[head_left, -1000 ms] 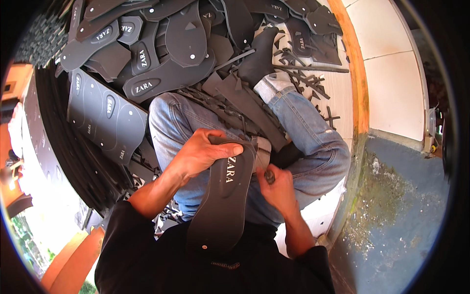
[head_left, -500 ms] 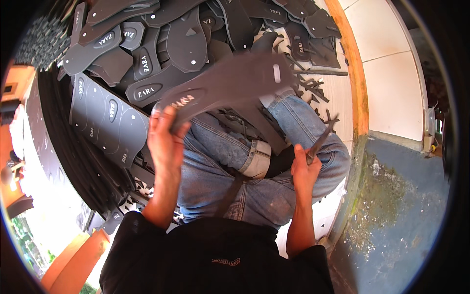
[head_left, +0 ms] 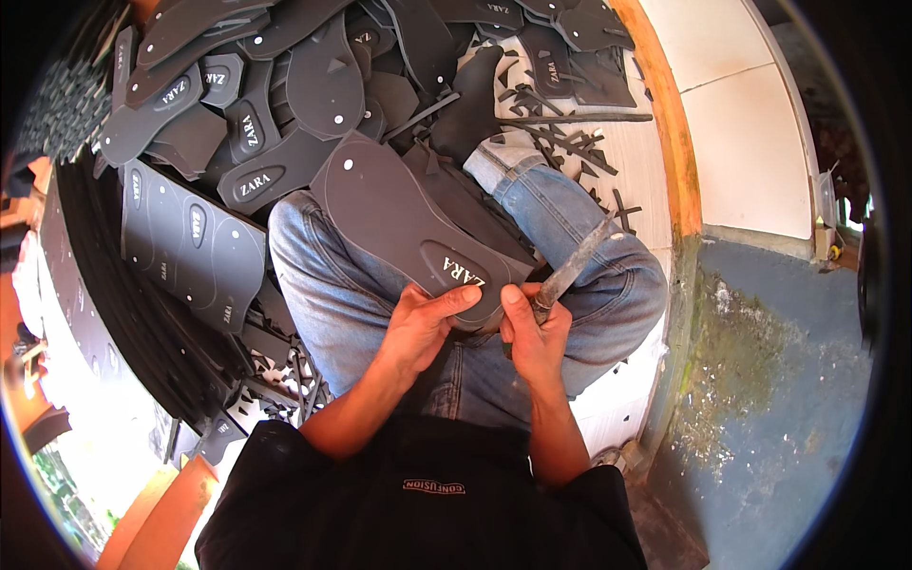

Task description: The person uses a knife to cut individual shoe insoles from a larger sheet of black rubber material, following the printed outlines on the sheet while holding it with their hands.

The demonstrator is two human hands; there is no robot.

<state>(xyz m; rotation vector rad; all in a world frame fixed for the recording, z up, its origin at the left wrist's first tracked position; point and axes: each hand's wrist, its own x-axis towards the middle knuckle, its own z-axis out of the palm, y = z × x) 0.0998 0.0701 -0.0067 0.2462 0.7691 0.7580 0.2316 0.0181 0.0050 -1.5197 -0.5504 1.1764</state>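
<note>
One dark foam sole [head_left: 408,233] lies across the lap at frame centre, its near end pinched by the left hand [head_left: 423,328] while the right hand [head_left: 534,332] grips a knife [head_left: 570,271], so trimming seems underway, with many cut soles [head_left: 237,123] piled upper left.

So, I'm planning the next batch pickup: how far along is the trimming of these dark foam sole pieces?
Done, apparently: a heap of cut soles lies beyond the knees, with offcut strips on the floor. In hand: the left hand grips one sole across the lap while the right hand holds a blade at its edge. Left: uncut printed sheets stacked at the person's left.
</note>
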